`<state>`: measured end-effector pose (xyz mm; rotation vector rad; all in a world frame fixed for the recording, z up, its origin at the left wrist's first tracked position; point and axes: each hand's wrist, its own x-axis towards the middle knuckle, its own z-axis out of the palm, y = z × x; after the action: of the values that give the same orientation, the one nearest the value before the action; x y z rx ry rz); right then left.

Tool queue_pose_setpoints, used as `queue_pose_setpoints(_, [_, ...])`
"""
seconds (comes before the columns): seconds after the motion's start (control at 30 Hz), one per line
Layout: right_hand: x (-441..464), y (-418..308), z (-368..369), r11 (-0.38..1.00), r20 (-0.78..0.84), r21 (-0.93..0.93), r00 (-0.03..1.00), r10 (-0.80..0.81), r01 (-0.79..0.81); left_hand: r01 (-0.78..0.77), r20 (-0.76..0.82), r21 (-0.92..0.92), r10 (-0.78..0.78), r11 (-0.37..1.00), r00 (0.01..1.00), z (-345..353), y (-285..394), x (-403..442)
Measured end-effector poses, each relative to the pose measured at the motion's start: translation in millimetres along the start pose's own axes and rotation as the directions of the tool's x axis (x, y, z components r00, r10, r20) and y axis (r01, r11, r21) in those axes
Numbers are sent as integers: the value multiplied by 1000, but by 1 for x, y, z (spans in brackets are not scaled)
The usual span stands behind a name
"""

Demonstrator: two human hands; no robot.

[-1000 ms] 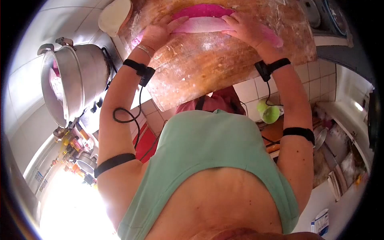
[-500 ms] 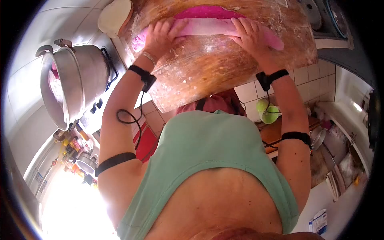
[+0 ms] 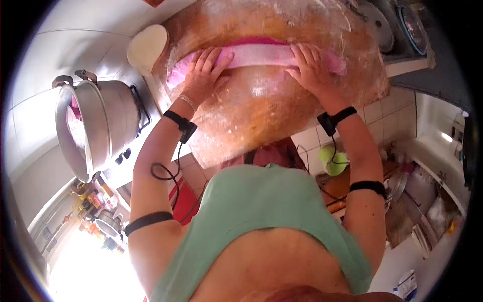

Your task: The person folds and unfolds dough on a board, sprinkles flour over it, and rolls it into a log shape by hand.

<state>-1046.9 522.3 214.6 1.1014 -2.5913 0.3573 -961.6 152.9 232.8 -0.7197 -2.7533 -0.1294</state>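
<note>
A long roll of pale pink dough [image 3: 259,54] lies across a floured wooden board [image 3: 251,108]. Behind it shows a thin strip of deeper magenta dough [image 3: 254,41]. My left hand [image 3: 205,73] rests on the roll's left part, its fingers stretched over the top and the thumb apart. On the right part lies my right hand [image 3: 311,70], fingers spread over the dough and thumb on the near side. Both palms face down. The roll's two ends stick out beyond my hands.
A large metal pot [image 3: 113,121] with pink and white contents stands left of the board. A round pale disc [image 3: 148,49] sits by the board's far left corner. At the right are a metal lid [image 3: 377,27] and a green object [image 3: 333,161] lower down.
The magenta strip behind the roll has become much narrower as the roll turned away from me under both hands. The whole view has shifted a little.
</note>
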Motion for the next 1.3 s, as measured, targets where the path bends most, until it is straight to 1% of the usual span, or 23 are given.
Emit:
queue_pose_setpoints(0.03, [0,9,3,1000,62,11,998,28,-29,1,-16,10,-1,1000,1000,2,-9,6])
queue_pose_setpoints(0.1, [6,34,18,1000,72,-24,997,11,-9,93,199,79,-107,993,974,4,-26,14])
queue_pose_setpoints(0.17, [27,57,26,998,83,-60,996,-14,19,122,189,10,-122,992,974,7,-53,34])
queue_pose_setpoints(0.23, [42,65,23,990,-25,-116,997,78,-81,327,317,-327,-223,887,922,9,-68,50])
queue_pose_setpoints(0.27, [44,65,21,990,-37,-122,997,74,-78,259,216,-188,-217,947,952,9,-65,47])
queue_pose_setpoints(0.3, [47,54,16,990,13,-115,996,87,-85,255,203,-181,-218,950,955,1,-54,47])
queue_pose_setpoints(0.37, [40,29,6,989,67,-108,992,108,-100,77,94,8,-77,997,993,-8,-30,41])
queue_pose_setpoints(0.4, [35,18,3,998,21,-27,998,63,-62,83,60,-40,-80,996,995,-4,-28,39])
queue_pose_setpoints(0.43, [31,14,3,998,-28,53,999,20,-19,84,59,-41,-82,996,995,0,-31,39])
queue_pose_setpoints(0.5, [35,37,21,1000,35,-14,999,13,-13,156,243,123,-182,980,953,5,-40,43])
queue_pose_setpoints(0.57, [52,61,35,997,95,-80,995,5,2,182,201,77,-194,980,960,10,-57,55])
queue_pose_setpoints(0.63, [73,69,32,983,250,65,957,150,-172,220,237,-136,-184,966,954,7,-72,65])
queue_pose_setpoints(0.67, [77,70,28,984,240,63,959,149,-168,212,188,-220,-172,952,967,6,-72,66])
queue_pose_setpoints(0.73, [92,45,0,999,182,20,983,29,-33,173,159,-147,-149,974,976,-1,-64,66])
queue_pose_setpoints(0.77, [98,38,-2,999,182,22,983,30,-34,137,137,-77,-126,988,983,-4,-61,66])
queue_pose_setpoints(0.83, [103,24,-1,993,171,121,985,-37,17,191,173,-43,-181,981,968,-3,-56,60])
queue_pose_setpoints(0.97, [104,15,14,991,265,128,964,6,-42,270,181,17,-269,963,946,-1,-48,54])
queue_pose_setpoints(1.07, [90,11,7,982,275,160,960,57,-104,321,208,-47,-305,946,929,2,-36,36])
queue_pose_setpoints(1.13, [72,2,5,998,302,68,953,-4,-17,304,225,-99,-277,947,934,-4,-22,18])
queue_pose_setpoints(1.17, [58,-2,0,998,310,61,951,6,-27,300,251,-133,-261,945,932,-9,-12,4])
queue_pose_setpoints(1.23, [28,-10,-10,984,153,140,979,-133,111,305,288,-201,-241,931,927,-32,14,-18])
queue_pose_setpoints(1.27, [13,-13,-11,981,163,126,972,-166,146,315,322,-258,-226,913,919,-42,26,-29])
queue_pose_setpoints(1.3, [0,-19,-16,981,173,136,972,-159,137,317,384,-226,-214,921,898,-48,36,-43])
